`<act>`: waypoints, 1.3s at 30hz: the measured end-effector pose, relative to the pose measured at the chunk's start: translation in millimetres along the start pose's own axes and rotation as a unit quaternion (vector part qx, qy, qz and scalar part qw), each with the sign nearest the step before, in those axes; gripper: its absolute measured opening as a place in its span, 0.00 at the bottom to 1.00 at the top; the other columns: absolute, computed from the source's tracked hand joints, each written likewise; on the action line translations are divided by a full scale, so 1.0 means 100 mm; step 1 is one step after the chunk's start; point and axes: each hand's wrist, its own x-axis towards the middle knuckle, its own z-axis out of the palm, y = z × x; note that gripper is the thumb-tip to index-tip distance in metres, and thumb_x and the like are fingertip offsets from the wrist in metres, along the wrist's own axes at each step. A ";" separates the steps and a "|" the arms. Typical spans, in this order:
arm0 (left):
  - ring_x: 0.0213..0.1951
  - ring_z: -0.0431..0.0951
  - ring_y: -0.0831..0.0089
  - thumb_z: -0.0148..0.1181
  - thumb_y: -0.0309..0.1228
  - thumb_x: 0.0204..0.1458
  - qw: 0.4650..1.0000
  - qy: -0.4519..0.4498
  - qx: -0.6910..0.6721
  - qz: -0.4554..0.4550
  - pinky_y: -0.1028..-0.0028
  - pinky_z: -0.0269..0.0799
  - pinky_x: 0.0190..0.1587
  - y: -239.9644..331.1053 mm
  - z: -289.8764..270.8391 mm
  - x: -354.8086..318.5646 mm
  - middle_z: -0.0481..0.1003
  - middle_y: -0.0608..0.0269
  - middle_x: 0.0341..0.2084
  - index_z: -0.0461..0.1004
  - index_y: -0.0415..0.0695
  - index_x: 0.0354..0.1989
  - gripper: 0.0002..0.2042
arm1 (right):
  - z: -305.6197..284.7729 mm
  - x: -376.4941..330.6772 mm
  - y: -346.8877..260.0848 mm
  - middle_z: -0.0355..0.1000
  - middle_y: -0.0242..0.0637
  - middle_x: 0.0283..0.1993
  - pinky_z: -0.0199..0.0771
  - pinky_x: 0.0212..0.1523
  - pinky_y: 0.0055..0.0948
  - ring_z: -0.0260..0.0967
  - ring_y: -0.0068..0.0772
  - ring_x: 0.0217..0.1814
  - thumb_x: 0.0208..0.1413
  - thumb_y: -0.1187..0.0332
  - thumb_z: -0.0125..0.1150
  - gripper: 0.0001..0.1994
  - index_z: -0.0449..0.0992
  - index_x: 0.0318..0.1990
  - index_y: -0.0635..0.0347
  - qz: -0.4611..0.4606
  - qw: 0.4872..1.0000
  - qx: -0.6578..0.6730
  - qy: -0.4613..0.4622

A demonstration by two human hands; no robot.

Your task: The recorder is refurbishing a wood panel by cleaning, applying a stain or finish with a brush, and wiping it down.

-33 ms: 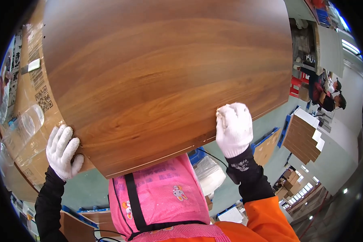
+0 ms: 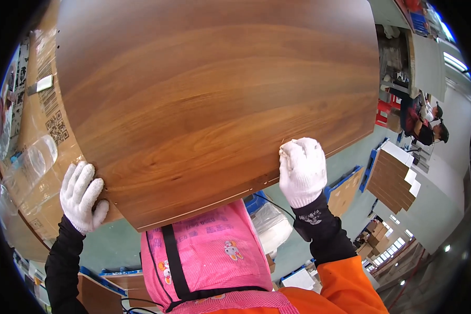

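Both my gloved hands grip one wooden panel [image 2: 214, 99], held up close in front of me.

My left hand [image 2: 80, 196] clamps the panel's lower left corner, fingers curled shut over its edge. My right hand [image 2: 302, 170] closes over the lower edge further right, fingers wrapped onto the wood-grain face. The panel fills most of the view and tilts down to the left. A taped cardboard box [image 2: 36, 131] stands just behind its left side. Below it shows my pink apron [image 2: 209, 256]. A stack of boards [image 2: 395, 178] lies well apart at right.
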 end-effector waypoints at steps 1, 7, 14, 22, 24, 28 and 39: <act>0.61 0.73 0.38 0.67 0.28 0.31 1.000 -0.004 -0.005 0.000 0.37 0.64 0.65 0.01 -0.01 0.00 0.73 0.42 0.58 0.73 0.42 0.54 0.32 | -0.01 0.01 0.01 0.71 0.39 0.41 0.71 0.45 0.43 0.71 0.47 0.44 0.48 0.73 0.69 0.10 0.77 0.38 0.53 0.001 1.000 0.003 -0.004; 0.63 0.71 0.35 0.64 0.27 0.36 1.000 -0.027 -0.004 0.010 0.36 0.63 0.66 -0.03 0.01 -0.04 0.70 0.39 0.62 0.69 0.41 0.59 0.33 | 0.04 0.25 0.16 0.70 0.41 0.40 0.71 0.46 0.44 0.71 0.48 0.45 0.49 0.74 0.68 0.09 0.76 0.38 0.55 0.013 0.999 -0.017 0.036; 0.59 0.74 0.38 0.67 0.29 0.30 1.000 0.010 -0.009 0.006 0.39 0.66 0.64 0.02 -0.01 0.06 0.74 0.42 0.57 0.75 0.41 0.51 0.30 | -0.08 0.14 0.10 0.69 0.42 0.38 0.71 0.43 0.44 0.70 0.48 0.43 0.47 0.75 0.67 0.09 0.76 0.37 0.56 -0.011 1.000 -0.001 -0.011; 0.59 0.74 0.38 0.67 0.30 0.32 1.000 0.008 -0.007 0.009 0.39 0.66 0.64 0.02 -0.02 0.03 0.74 0.41 0.57 0.75 0.41 0.52 0.30 | 0.04 -0.19 -0.07 0.71 0.43 0.40 0.72 0.45 0.44 0.71 0.49 0.45 0.44 0.75 0.67 0.11 0.78 0.38 0.56 0.011 1.000 0.014 -0.010; 0.59 0.74 0.38 0.67 0.31 0.33 1.000 0.009 -0.015 0.011 0.39 0.66 0.64 0.02 -0.02 0.04 0.74 0.41 0.57 0.75 0.41 0.52 0.30 | -0.02 -0.22 -0.12 0.71 0.43 0.41 0.72 0.45 0.44 0.72 0.49 0.45 0.44 0.74 0.67 0.11 0.78 0.38 0.56 -0.009 0.998 0.029 -0.046; 0.60 0.74 0.38 0.67 0.30 0.33 1.000 0.012 -0.019 0.012 0.40 0.66 0.64 0.02 -0.01 0.07 0.74 0.42 0.57 0.75 0.41 0.53 0.30 | 0.03 0.32 -0.01 0.69 0.42 0.38 0.71 0.43 0.45 0.70 0.49 0.43 0.45 0.76 0.67 0.10 0.76 0.37 0.56 -0.039 0.997 0.031 0.052; 0.59 0.74 0.39 0.67 0.29 0.31 0.999 0.016 -0.027 0.004 0.40 0.66 0.63 0.03 -0.05 0.07 0.74 0.42 0.56 0.75 0.41 0.51 0.30 | 0.02 0.08 -0.05 0.69 0.40 0.39 0.70 0.43 0.44 0.70 0.47 0.44 0.44 0.74 0.66 0.11 0.76 0.37 0.55 -0.037 0.999 -0.028 0.005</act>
